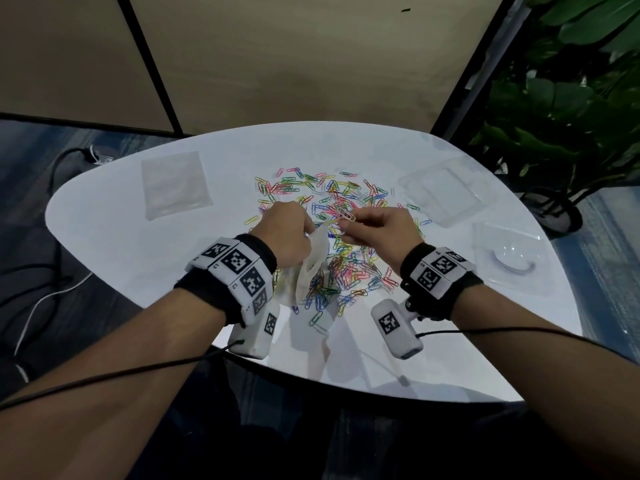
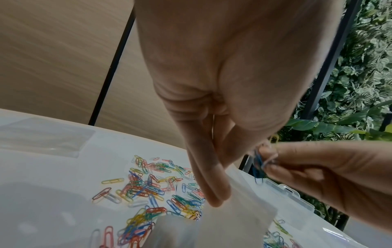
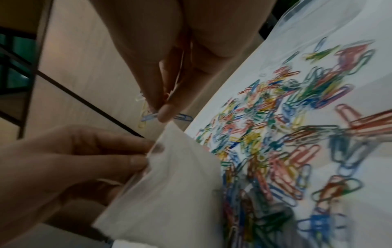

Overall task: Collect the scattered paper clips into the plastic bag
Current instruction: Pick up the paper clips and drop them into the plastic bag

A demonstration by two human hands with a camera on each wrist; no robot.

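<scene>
White table (image 1: pixel 145 271) edge nears left hand (image 1: pixel 285 233) gripping plastic bag (image 1: pixel 311 265).

No readable words, brands or numbers anywhere. Only signs: black-and-white square code markers on my wristbands (image 1: pixel 239 271) and on the small white camera blocks (image 1: pixel 396 327) under each wrist. The tiny marks beside them are too small to read.

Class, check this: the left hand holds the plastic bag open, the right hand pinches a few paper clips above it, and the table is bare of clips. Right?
Not quite: the left hand does hold the plastic bag and the right hand pinches paper clips, but the head view shows many clips scattered on the table.
</scene>
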